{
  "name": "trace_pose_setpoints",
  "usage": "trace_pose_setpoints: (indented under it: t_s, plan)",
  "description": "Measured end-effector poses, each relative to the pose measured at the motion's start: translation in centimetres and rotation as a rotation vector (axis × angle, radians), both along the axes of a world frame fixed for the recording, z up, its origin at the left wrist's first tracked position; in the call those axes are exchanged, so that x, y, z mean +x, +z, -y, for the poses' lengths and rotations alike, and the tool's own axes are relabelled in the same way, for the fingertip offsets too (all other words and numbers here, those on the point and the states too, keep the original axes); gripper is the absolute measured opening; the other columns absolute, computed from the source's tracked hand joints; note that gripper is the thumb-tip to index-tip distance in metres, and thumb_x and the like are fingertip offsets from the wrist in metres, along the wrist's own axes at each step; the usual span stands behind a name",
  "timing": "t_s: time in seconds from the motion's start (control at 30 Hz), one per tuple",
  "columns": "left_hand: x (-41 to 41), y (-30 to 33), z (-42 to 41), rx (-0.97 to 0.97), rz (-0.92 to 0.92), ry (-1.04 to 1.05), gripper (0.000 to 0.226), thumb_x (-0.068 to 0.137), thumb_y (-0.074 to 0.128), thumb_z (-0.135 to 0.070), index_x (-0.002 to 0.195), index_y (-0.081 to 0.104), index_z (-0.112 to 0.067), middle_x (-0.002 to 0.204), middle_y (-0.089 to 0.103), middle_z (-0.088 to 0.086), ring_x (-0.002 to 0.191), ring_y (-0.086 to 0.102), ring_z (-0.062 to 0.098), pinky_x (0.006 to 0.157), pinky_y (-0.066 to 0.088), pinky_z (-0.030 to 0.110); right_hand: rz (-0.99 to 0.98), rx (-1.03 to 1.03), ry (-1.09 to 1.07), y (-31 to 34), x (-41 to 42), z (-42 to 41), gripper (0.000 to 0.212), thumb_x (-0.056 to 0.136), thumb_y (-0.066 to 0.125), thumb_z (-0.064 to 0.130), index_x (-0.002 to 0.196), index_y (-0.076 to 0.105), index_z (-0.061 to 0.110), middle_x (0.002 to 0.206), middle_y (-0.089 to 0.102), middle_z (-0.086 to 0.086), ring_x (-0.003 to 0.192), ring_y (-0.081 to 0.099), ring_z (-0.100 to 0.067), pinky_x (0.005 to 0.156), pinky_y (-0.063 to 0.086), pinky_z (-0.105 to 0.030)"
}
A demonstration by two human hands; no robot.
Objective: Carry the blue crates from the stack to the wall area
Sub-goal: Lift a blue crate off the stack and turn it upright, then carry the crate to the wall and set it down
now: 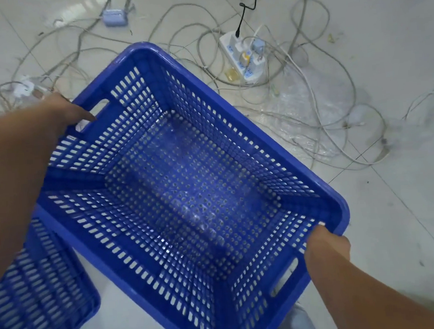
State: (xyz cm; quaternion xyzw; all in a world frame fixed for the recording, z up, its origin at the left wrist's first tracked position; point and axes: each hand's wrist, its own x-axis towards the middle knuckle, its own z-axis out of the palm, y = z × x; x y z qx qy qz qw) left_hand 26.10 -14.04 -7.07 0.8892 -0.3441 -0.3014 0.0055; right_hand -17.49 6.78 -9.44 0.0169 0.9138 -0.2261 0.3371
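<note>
An empty blue perforated crate (273, 139) fills the middle of the head view, held off the floor and turned diagonally. My left hand (61, 116) grips its far-left short end at the handle slot, with the fingers hidden outside the wall. My right hand (327, 246) clasps the near-right short end beside the other handle slot. A second blue crate (40, 292) sits on the floor at the lower left, partly under the held one.
White tiled floor all around. A tangle of grey cables (309, 106) spreads ahead, with a white power strip (244, 57) full of plugs at upper right, another plug block (25, 87) at left, and a small pale device (114, 17) at the top. My light trouser leg (296, 323) shows at the bottom.
</note>
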Motion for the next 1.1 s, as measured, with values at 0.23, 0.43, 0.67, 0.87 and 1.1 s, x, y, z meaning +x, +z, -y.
trace_pose_setpoints:
  t_s: [0.23,0.43,0.67,0.87,1.1]
  plan:
    - [2.8,5.3,-6.4,-0.089,-0.009,0.139,0.047,0.081,0.070,-0.013,0.121,0.056,0.007,0.120,0.059,0.029,0.104,0.059,0.043,0.080,0.045,0.041,-0.121,0.001,0.095,5.3,-1.5,4.8,0.039,0.083,0.052,0.010,0.120,0.054,0.000,0.095,0.054,-0.010,0.082,0.053,-0.027,0.072,0.041,-0.033]
    - [4.4,14.4,-11.8,-0.184,-0.030,0.298,0.045,0.083,0.068,-0.012,0.121,0.057,0.008,0.114,0.061,0.027,0.102,0.061,0.040,0.084,0.047,0.042,-0.173,-0.204,0.313,15.3,-0.5,10.5,0.037,0.086,0.046,-0.004,0.122,0.054,-0.006,0.074,0.044,-0.003,0.078,0.046,-0.019,0.065,0.037,-0.030]
    - [5.4,26.9,-20.1,-0.352,-0.048,0.560,0.041,0.085,0.066,-0.005,0.122,0.055,0.010,0.099,0.059,0.016,0.081,0.063,0.015,0.071,0.050,0.028,-0.124,-0.403,0.610,27.7,1.2,14.8,0.021,0.076,0.047,-0.001,0.063,0.042,0.014,0.059,0.036,0.001,0.061,0.040,-0.021,0.059,0.036,-0.028]
    - [5.5,37.9,-28.5,-0.425,0.005,0.766,0.044,0.085,0.068,-0.008,0.123,0.056,0.011,0.127,0.058,0.028,0.113,0.058,0.042,0.089,0.047,0.046,-0.058,-0.493,0.742,38.4,5.0,16.6,0.017,0.078,0.046,0.001,0.079,0.056,0.014,0.059,0.044,0.003,0.060,0.046,-0.026,0.069,0.042,-0.028]
    - [3.8,48.7,-39.5,-0.484,0.101,0.922,0.039,0.082,0.072,-0.011,0.113,0.062,0.010,0.118,0.062,0.027,0.101,0.061,0.040,0.090,0.050,0.047,0.013,-0.537,0.915,50.4,10.0,16.2,0.036,0.086,0.052,0.005,0.120,0.062,0.010,0.109,0.064,-0.008,0.098,0.061,-0.032,0.083,0.049,-0.035]
